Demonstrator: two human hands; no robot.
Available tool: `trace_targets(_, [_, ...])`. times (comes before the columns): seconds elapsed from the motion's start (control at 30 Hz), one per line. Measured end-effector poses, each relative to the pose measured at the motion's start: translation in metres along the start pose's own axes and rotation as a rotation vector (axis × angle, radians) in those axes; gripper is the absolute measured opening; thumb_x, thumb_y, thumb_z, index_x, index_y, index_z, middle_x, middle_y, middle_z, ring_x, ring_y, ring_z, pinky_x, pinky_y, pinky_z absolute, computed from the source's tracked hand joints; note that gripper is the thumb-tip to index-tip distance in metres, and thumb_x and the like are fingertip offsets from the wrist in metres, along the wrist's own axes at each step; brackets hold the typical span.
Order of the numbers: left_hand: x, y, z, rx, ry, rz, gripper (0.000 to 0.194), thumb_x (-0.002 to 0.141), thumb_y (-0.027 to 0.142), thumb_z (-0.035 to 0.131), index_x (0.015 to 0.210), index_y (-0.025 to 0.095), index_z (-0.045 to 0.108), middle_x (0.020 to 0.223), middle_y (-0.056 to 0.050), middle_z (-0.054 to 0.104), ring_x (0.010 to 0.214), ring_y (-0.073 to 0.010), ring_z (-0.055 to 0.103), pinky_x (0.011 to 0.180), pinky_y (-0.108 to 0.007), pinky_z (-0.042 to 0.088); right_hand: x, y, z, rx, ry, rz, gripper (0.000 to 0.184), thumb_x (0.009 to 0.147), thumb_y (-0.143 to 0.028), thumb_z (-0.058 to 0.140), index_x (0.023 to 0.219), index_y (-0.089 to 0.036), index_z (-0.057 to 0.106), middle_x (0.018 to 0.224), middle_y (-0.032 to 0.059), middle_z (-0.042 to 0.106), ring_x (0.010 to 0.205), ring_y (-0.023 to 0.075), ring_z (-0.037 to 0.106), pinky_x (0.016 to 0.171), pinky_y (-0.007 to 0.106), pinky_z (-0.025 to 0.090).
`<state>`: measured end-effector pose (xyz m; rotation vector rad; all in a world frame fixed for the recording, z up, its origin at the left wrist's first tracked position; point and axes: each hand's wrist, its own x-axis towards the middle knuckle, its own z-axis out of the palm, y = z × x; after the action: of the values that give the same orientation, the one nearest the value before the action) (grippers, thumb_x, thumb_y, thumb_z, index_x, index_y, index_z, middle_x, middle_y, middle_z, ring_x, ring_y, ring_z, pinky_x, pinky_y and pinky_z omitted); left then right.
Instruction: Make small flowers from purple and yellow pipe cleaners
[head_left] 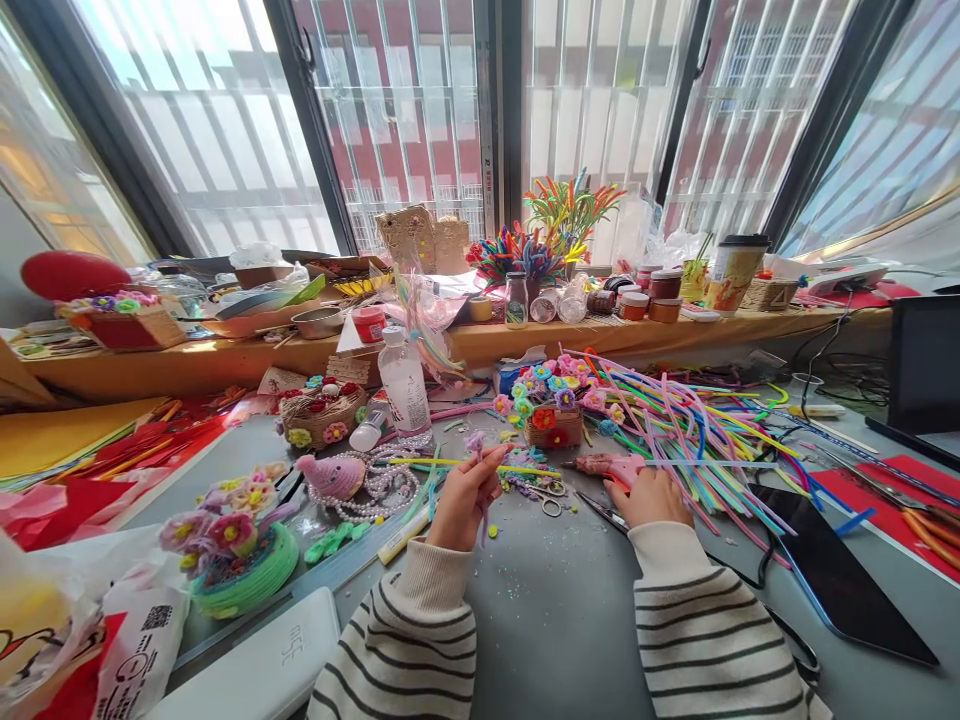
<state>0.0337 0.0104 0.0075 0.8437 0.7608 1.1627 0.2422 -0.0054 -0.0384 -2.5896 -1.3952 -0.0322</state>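
Observation:
Pinched in my left hand [466, 497] is a small purple pipe-cleaner flower [475, 442], its bloom above the fingers and its stem hanging below. My right hand [654, 498] is wrapped over a pink hot glue gun [611, 468], whose nozzle points left toward the flower. Between the hands lie scissors [551, 505] with silver handles. Pliers or a similar dark-tipped tool [602, 512] rests beside my right hand. Just beyond stands a small brown basket [555, 428] filled with pipe-cleaner flowers.
A big pile of pipe cleaners [697, 430] spreads at the right, near a black tablet [847, 575]. To the left are a bottle [403, 385], bead strings [401, 490], a green flower pot [244, 575] and a white power bank [255, 660]. A cluttered ledge [480, 345] runs behind.

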Motion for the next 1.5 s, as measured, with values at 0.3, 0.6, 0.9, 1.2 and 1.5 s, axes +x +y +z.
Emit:
trace_targets(0.3, [0.0,0.0,0.001,-0.092,0.002,-0.008,0.018,0.058,0.025,0.061,0.071,0.012,0.057,0.044,0.01,0.015,0.037,-0.0005,0.013,0.037,-0.014,0.021,-0.009,-0.003,-0.008,0.097,0.244,-0.174,0.03,0.07,-0.034,0.046,0.087,-0.011,0.052,0.084,0.0126,0.052,0.081,0.0252,0.048,0.065,0.033,0.036])
trace_targets(0.6, [0.001,0.006,0.0,-0.255,-0.049,-0.011,0.011,0.064,0.021,0.055,0.063,0.013,0.046,0.045,0.01,0.02,0.035,-0.0002,0.018,0.041,-0.015,0.027,-0.034,-0.075,-0.016,0.502,-0.005,-0.615,0.019,0.069,-0.014,0.038,0.081,-0.016,0.053,0.07,0.003,0.057,0.064,0.014,0.051,0.058,0.021,0.034])
trace_targets(0.9, [0.003,0.01,-0.009,-0.351,-0.135,0.013,0.012,0.07,0.019,0.043,0.059,0.014,0.042,0.047,0.007,0.022,0.035,-0.0019,0.02,0.041,-0.018,0.028,-0.03,-0.081,0.001,0.679,-0.126,-0.601,0.02,0.066,-0.015,0.037,0.073,-0.018,0.056,0.051,-0.0016,0.052,0.049,0.0106,0.047,0.048,0.018,0.03])
trace_targets(1.2, [0.003,0.014,-0.009,-0.168,0.038,0.181,0.011,0.066,0.022,0.054,0.064,0.013,0.049,0.044,0.01,0.021,0.034,-0.0003,0.018,0.038,-0.015,0.025,-0.029,-0.078,-0.008,0.608,-0.098,-0.58,0.02,0.068,-0.016,0.038,0.074,-0.019,0.057,0.054,-0.0008,0.055,0.049,0.0107,0.047,0.047,0.018,0.029])
trace_targets(1.5, [0.007,0.007,-0.009,-0.184,0.045,0.101,0.021,0.061,0.023,0.06,0.055,0.014,0.042,0.043,0.011,0.019,0.033,0.0006,0.018,0.036,-0.014,0.023,-0.032,-0.08,-0.008,0.545,-0.102,-0.646,0.019,0.068,-0.015,0.039,0.074,-0.02,0.056,0.06,-0.0001,0.058,0.056,0.0121,0.051,0.05,0.019,0.029])
